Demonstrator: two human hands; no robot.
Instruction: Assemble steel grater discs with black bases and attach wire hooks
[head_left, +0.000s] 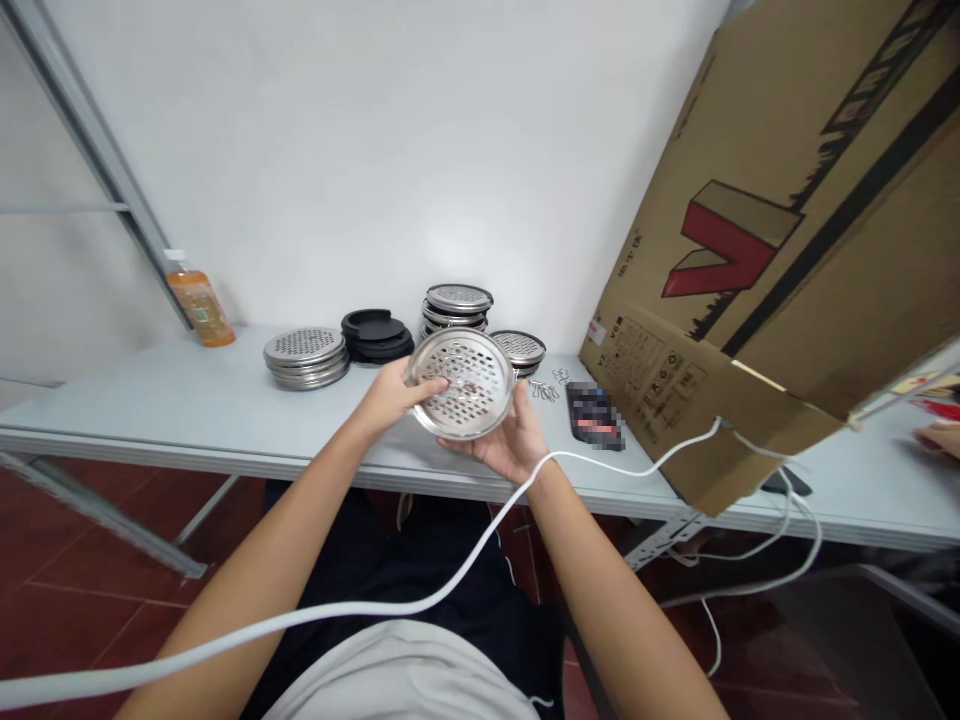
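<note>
Above the table's front edge, a round perforated metal lid (480, 372) is tilted toward me, its slotted face showing. My left hand (394, 398) grips its left rim, thumb laid over the slotted face. From below and the right, my right hand (511, 440) supports the rim; some of its fingers are hidden behind the lid. Behind are a taller stack of slotted metal lids with black rims (459, 298) and a lower stack of black-rimmed pieces (520, 347). Small bent wire pieces (545, 390) lie right of my hands.
Silver slotted lids (304, 346) and black round trays (373, 328) are stacked at the left. An orange bottle (201, 303) stands by the wall. A blurred dark item (594, 415) lies near a big cardboard box (697, 290). A white cable (450, 585) crosses over my right wrist.
</note>
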